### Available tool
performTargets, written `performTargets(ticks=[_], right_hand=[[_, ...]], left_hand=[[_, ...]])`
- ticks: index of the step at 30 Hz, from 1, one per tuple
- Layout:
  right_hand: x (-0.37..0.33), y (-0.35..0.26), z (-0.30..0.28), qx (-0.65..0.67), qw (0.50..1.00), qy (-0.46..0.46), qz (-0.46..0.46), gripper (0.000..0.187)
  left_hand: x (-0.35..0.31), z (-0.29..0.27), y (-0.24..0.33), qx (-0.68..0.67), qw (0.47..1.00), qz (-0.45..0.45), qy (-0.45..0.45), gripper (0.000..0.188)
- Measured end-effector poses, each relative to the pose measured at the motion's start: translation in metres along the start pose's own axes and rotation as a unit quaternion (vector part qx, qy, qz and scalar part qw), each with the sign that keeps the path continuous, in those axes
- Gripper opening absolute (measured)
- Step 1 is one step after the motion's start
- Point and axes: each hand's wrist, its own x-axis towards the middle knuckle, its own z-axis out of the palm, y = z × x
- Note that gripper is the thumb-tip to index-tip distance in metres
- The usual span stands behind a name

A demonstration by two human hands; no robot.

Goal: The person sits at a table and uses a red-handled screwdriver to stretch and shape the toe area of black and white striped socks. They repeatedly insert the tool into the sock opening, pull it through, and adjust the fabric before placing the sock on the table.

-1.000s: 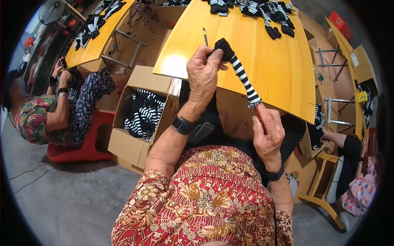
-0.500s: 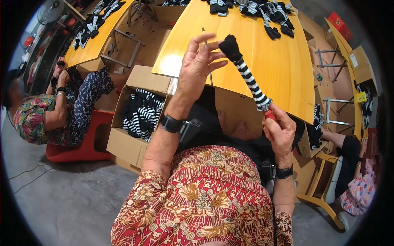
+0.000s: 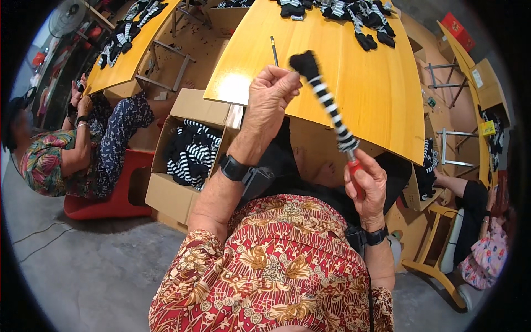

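My right hand [image 3: 366, 185] is wrapped round the red handle [image 3: 355, 177] of a tool, held upright and leaning left. A short bit of metal shaft shows above the handle. Over the shaft sits a black-and-white striped knitted sock [image 3: 333, 110] with a fuzzy black end at the top; the rest of the tool is hidden inside it. Just left of that black end, my left hand [image 3: 271, 97] is closed with thumb and fingertips pinched together. Whatever is between those fingertips is too small to make out.
A yellow table [image 3: 365, 88] stands ahead, with a pile of striped knit pieces [image 3: 359, 16] at its far edge and a dark pen-like stick [image 3: 274, 51] on it. An open carton [image 3: 180, 105] of striped knits is at left. Co-workers sit at left [image 3: 72, 149] and right [image 3: 484, 249].
My left hand has gone from spread fingers to a pinch beside the sock's black end. The sock and tool have shifted slightly left and down.
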Motion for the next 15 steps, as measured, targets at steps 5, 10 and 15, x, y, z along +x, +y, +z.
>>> performTargets(ticks=[5, 10, 15], right_hand=[[0.007, -0.008, 0.003, -0.008, 1.000, 0.008, -0.002, 0.041], [0.001, -0.017, -0.001, -0.188, 0.982, 0.007, -0.013, 0.040], [0.003, -0.023, 0.010, -0.401, 0.907, -0.006, -0.131, 0.040]], left_hand=[[-0.001, 0.036, 0.016, 0.035, 0.996, -0.006, 0.078, 0.011], [0.001, 0.024, 0.030, 0.133, 0.990, -0.036, 0.018, 0.021], [0.000, 0.023, 0.024, 0.093, 0.994, -0.025, 0.053, 0.016]])
